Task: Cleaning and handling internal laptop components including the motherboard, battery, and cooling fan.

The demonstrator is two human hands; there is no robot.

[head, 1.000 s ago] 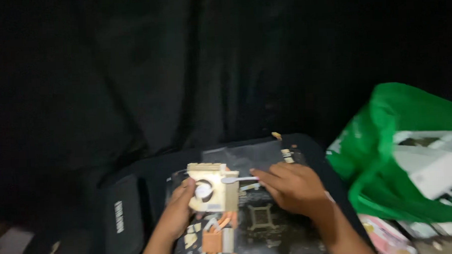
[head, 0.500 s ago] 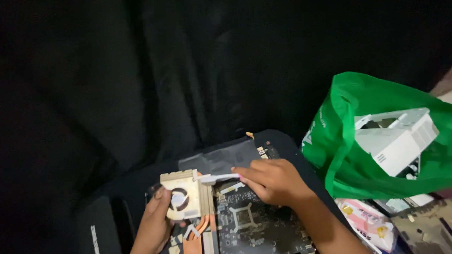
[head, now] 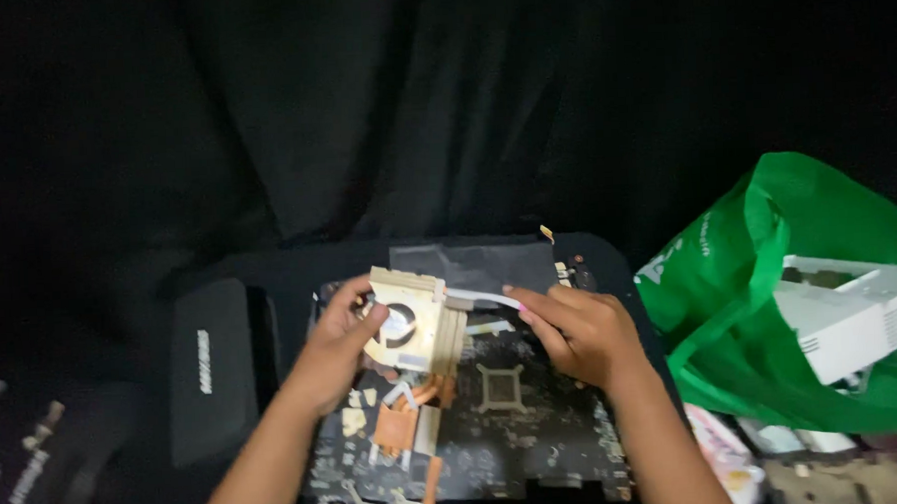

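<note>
Two hands on one assembly. Left hand (head: 338, 350): fingers curled round the near-left edge of the cooling fan unit (head: 408, 321), thumb over its round opening; closed on it. Right hand (head: 583, 332): fingertips pinched on the pale flat ribbon strip (head: 478, 300) that runs from the fan's right side; closed on the strip, though how firmly cannot be told.

Item held: cooling fan unit, tan metal housing, tilted up off the circuit board (head: 494, 419), its copper heat pipes (head: 400, 433) trailing down toward the lower left of the board.

Item beneath: circuit board, dark, lying flat on a black case (head: 271, 288), with a square socket (head: 500, 387) exposed just right of the fan.

Change noted: half a second ago the fan sat lower and flatter over the board, the left hand beneath its left edge; now the housing stands more raised and turned toward the camera, and the left thumb lies across its face. The right hand keeps its pinch on the strip. Judged: the fan appears loose from the board but tethered by the strip.

Surroundings: black rectangular pack (head: 210, 365) just left of the board; green plastic bag (head: 768, 300) at right, holding a white boxy device (head: 853, 317). The view has swung since the earlier frame, so the bag sits further right.
</note>
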